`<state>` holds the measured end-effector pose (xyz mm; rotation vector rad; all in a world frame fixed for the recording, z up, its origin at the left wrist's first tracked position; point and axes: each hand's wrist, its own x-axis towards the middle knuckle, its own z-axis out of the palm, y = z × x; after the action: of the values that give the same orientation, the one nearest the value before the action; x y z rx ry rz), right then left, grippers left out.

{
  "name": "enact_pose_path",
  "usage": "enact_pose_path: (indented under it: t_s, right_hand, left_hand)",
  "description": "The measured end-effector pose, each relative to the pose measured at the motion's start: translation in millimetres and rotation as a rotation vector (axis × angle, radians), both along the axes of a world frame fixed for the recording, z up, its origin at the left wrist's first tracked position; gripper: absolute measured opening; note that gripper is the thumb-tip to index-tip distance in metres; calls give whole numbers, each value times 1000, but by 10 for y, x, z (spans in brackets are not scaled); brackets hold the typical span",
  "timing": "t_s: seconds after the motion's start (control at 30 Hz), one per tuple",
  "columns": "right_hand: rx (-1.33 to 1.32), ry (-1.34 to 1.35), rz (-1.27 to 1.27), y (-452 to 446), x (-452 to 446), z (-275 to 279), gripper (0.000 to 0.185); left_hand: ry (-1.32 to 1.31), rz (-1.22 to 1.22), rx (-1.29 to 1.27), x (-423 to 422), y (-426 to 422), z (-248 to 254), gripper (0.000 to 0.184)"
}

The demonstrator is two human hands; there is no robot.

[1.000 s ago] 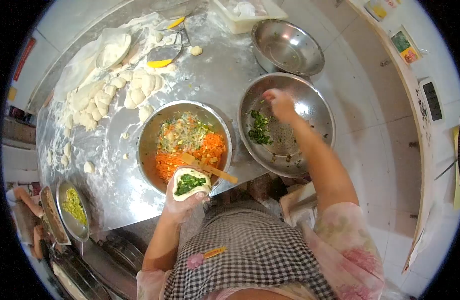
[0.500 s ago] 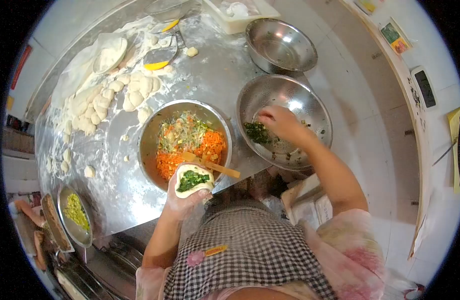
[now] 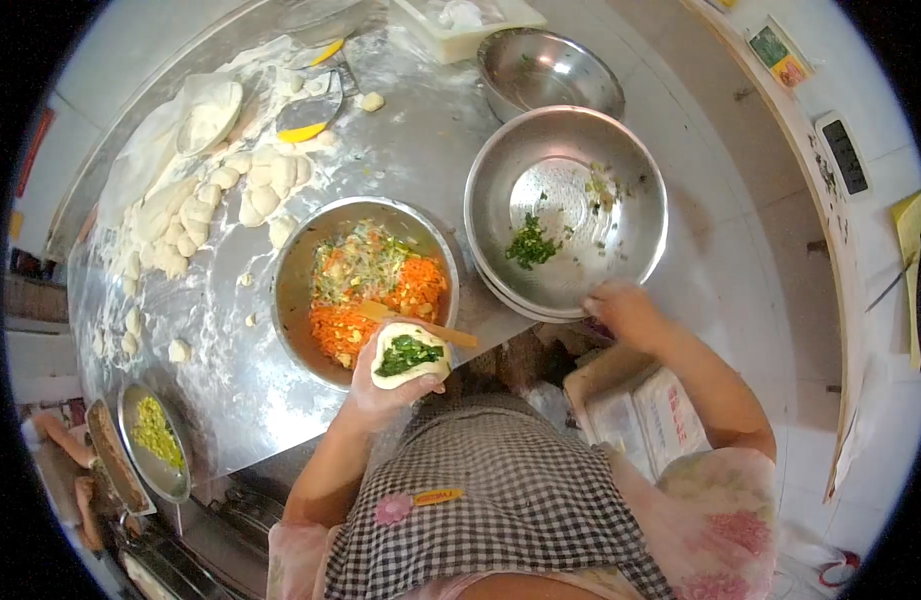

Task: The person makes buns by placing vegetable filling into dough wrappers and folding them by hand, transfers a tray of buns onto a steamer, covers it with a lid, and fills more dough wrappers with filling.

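My left hand [image 3: 381, 390] cups a round dough wrapper [image 3: 385, 372] with chopped green leaf filling [image 3: 409, 354] in its middle. It is beside the near rim of a steel bowl of shredded carrot and vegetable filling [image 3: 353, 218]. A light wooden spatula [image 3: 446, 333] lies across that bowl's near side, partly hidden behind the wrapper. My right hand [image 3: 629, 316] grips the near rim of a larger steel bowl [image 3: 621, 150], which is tilted, with another rim showing beneath it. Chopped greens [image 3: 531, 243] and scattered bits lie inside it.
Floured dough pieces [image 3: 196, 215], a flour dish [image 3: 209, 118] and yellow-edged scrapers [image 3: 303, 132] lie on the left of the steel table [image 3: 231, 340]. Another steel bowl [image 3: 511, 60] and a white tub [image 3: 471, 40] are at the back. A pan of chopped green filling [image 3: 156, 435] and another person's arm [image 3: 66, 438] are at lower left.
My right hand has left the greens inside the bowl and moved to its near rim. The bowl has tipped, its far side shifting backward. The filled wrapper has moved slightly right.
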<state>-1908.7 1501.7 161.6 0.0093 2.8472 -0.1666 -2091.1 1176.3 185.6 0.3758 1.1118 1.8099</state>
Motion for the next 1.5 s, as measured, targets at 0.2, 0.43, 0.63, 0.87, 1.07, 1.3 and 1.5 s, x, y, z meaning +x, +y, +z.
enact_pose_path:
  t_s: [0.2,0.43,0.63,0.87,1.07,1.3,1.5]
  right_hand:
    - [-110,65,-195,161,-461,355,31]
    - [-303,4,-273,-30,-1046,-349,32]
    - [-301,110,-581,118,-1013,-199,27]
    - [-397,34,-617,38,-888,-468,21]
    - [-356,176,-520,-140,-1050,-372,19]
    - [-268,-61,-334,-260,-1178,-428,20]
    - [-318,-108,-595,-82,-1016,-386,28]
  left_hand:
    - [87,-107,-93,97,38,-93,50]
    - [387,-275,-11,248,109,-102,50]
    - [416,-312,9,280,81,-107,49]
    - [321,-413,-18,371,119,-279,47]
    - [315,-459,-48,429,218,-513,48]
    - [236,-471,-51,446,312,-599,47]
    - [-13,-412,-21,460,410,-721,46]
